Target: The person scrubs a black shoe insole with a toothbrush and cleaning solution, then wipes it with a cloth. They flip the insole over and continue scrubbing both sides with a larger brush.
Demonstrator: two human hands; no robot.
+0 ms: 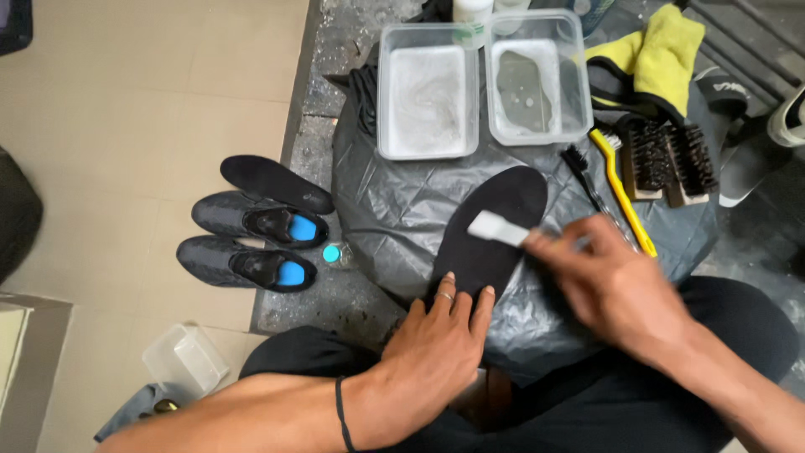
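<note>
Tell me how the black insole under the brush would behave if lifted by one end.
The black insole looks thin and flat, so it would probably flex and droop, and feel light. The left hand pins its near end while the right hand brushes, suggesting it slides easily on the crinkled plastic sheet.

A black shoe insole is laid flat on a crumpled grey plastic sheet, its length running obliquely, toe end up and to the right. Its near, heel end is pinned down. A small brush with a white head is held against its middle, slightly blurred.
</note>
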